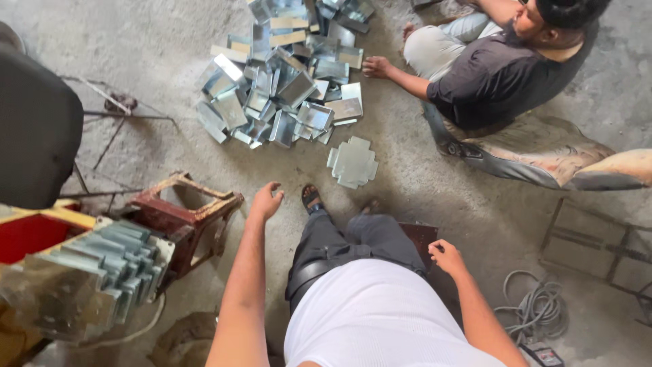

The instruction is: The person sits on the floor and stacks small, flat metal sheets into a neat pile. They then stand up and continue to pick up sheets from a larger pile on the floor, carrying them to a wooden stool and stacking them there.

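Both hands empty — left hand (266,201) open, right hand (445,257) loosely curled — reaching into the sheet-metal pile (285,75) could cut fingers on sharp edges.

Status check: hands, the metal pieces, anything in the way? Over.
Left hand open, empty, nearest the flat cross-shaped sheet. Right hand loosely curled, empty, by the knee. Pile of folded metal trays beyond; co-worker's hand at its edge.

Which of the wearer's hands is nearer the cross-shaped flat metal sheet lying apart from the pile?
Left. The left hand reaches out open just below-left of the cross-shaped sheet, not touching it. The right hand stays back by the right knee, farther off.
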